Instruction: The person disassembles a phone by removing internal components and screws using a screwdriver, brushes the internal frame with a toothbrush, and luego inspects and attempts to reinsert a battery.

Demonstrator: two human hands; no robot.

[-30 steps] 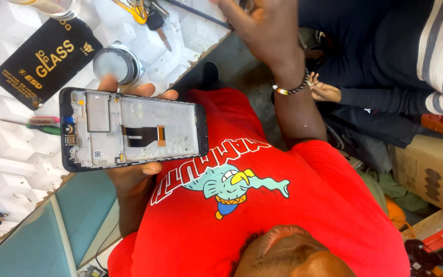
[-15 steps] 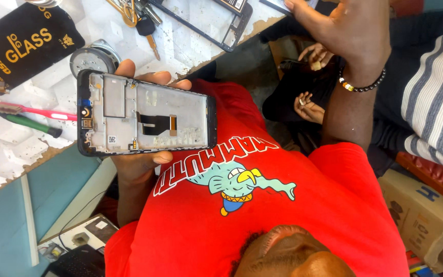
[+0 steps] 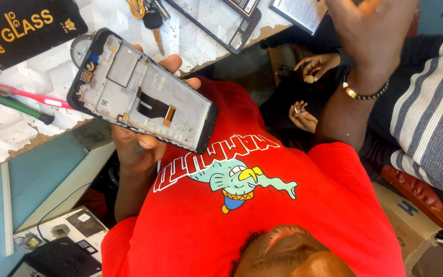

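**Head view: opened phone frame held over the counter's edge**

Head camera looks down on a red printed T-shirt (image 3: 242, 205). The left hand (image 3: 139, 143) grips an opened phone frame (image 3: 142, 97) from beneath, fingertips curling over its far edge; the frame tilts above the white counter (image 3: 6, 133), its inner plate and orange flex cable facing up. The right hand (image 3: 370, 36) is raised near the top edge, fingers loosely open, holding nothing, a beaded bracelet (image 3: 362, 92) at the wrist. A black packet (image 3: 21, 28), a pink toothbrush (image 3: 26, 95), keys (image 3: 149, 13) and another black frame (image 3: 221, 25) lie on the counter. Another person's hands (image 3: 308, 90) sit beside a striped sleeve (image 3: 426, 113).
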